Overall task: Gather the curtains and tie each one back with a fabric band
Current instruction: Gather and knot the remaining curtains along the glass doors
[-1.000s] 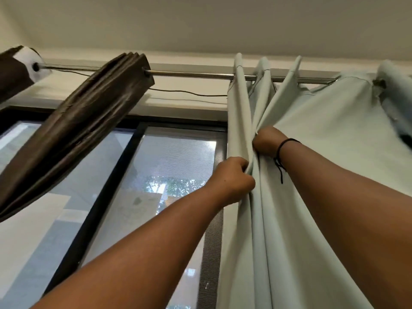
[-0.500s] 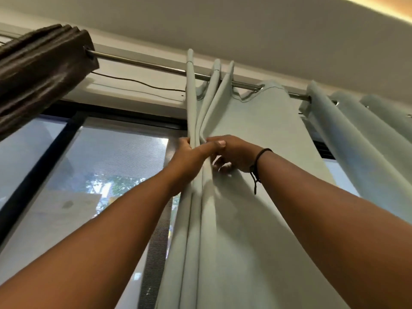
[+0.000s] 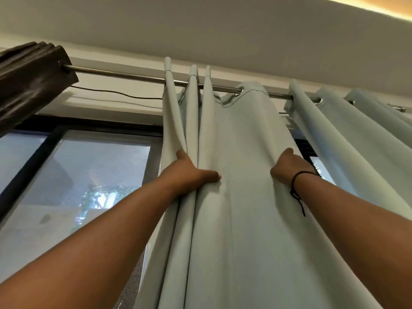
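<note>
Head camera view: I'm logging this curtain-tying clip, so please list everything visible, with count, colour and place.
Pale green fabric curtain: one, pale green, hanging in folds from the rod, centre to right.
Dark brown gathered curtain: one, dark brown, bunched at the rod's left end.
Metal curtain rod: one, silver, running across the top.
Thin black wire: one, black, sagging below the rod, along the wall.
Dark-framed window: one, black frame, left half behind the curtains.
Ceiling: one, off-white, glowing yellow at upper right.
Black cord bracelet: one, black, on the right wrist.
Left hand: one, gripping the gathered left folds.
Right hand: one, gripping a fold farther right.
</note>
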